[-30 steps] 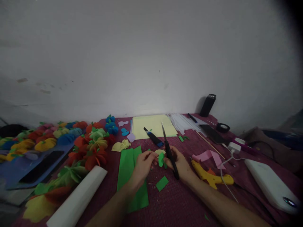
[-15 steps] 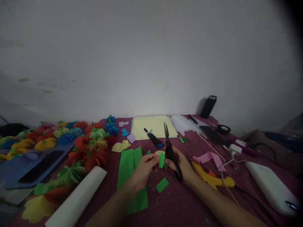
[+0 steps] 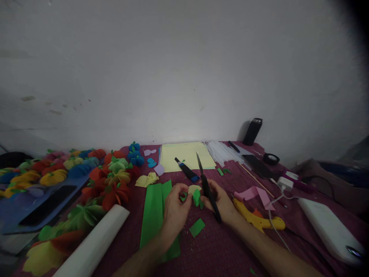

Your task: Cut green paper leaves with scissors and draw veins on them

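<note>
My right hand (image 3: 221, 203) is closed around black-handled scissors (image 3: 208, 194), blades pointing up and away from me. A small green paper piece (image 3: 196, 197), curved like a leaf, is between my two hands. The thumb and curled forefinger of my left hand (image 3: 176, 207) are at its left edge; the exact grip is partly hidden. Another bit of green paper (image 3: 201, 204) shows by my right fingertips. Behind them lies a pale yellow paper piece (image 3: 195, 189). Below the hands is a green paper rectangle (image 3: 197, 227), and long green strips (image 3: 151, 215) lie under my left forearm.
Colourful paper flowers (image 3: 115, 173) crowd the left, beside a white roll (image 3: 95, 242). A box cutter (image 3: 186, 170) overlaps yellow sheets (image 3: 190, 152) at the back. On the right are a yellow glue gun (image 3: 256, 217), pink strip (image 3: 253, 192), white power bank (image 3: 328, 227) and black can (image 3: 253, 131).
My left fingers have curled inward and the wrist has turned beside the green piece, which looks more curved now. The scissors have tilted slightly in my right hand.
</note>
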A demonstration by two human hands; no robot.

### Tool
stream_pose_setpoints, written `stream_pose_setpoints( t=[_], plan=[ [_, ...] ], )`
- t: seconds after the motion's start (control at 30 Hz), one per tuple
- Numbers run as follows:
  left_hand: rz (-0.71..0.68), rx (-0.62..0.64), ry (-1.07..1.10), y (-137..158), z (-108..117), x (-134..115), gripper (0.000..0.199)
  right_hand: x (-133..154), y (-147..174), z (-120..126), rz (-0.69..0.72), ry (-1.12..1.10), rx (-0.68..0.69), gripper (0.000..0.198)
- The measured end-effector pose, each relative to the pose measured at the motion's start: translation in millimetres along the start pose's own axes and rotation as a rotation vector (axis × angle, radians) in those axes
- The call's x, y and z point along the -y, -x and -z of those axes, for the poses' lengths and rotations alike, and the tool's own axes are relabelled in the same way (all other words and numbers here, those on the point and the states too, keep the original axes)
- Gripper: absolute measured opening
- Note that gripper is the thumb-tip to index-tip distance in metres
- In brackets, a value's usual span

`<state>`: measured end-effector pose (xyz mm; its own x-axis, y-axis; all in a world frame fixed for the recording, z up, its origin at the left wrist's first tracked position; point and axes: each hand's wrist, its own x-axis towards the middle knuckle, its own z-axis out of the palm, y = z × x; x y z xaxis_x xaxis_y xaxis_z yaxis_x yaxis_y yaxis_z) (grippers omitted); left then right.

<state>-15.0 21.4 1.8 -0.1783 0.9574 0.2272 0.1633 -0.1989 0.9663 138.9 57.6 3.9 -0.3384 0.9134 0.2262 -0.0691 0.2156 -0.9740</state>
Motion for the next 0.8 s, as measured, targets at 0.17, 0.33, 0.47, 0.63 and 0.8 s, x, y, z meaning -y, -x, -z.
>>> stream_pose_setpoints(
  t=[0.17,0.33,0.47,0.63,0.8],
  plan=[
    [-0.159,-0.029,-0.184,7,0,-7,0.011,4,0,1,-0.009,0.017,-0.031,0.041],
    [-0.120,0.011,-0.204,8,-3,-2,0.015,4,-1,1,0.019,-0.012,-0.013,0.041],
    [-0.073,0.042,-0.149,7,-7,5,0.017,1,-1,0,0.041,-0.036,0.000,0.042],
    [0.021,0.055,0.042,4,-12,4,0.012,-1,-1,0,0.015,-0.019,-0.008,0.043],
    [0.120,0.047,0.167,3,-14,1,0.007,1,0,-1,0.001,0.011,0.006,0.047]
  ],
)
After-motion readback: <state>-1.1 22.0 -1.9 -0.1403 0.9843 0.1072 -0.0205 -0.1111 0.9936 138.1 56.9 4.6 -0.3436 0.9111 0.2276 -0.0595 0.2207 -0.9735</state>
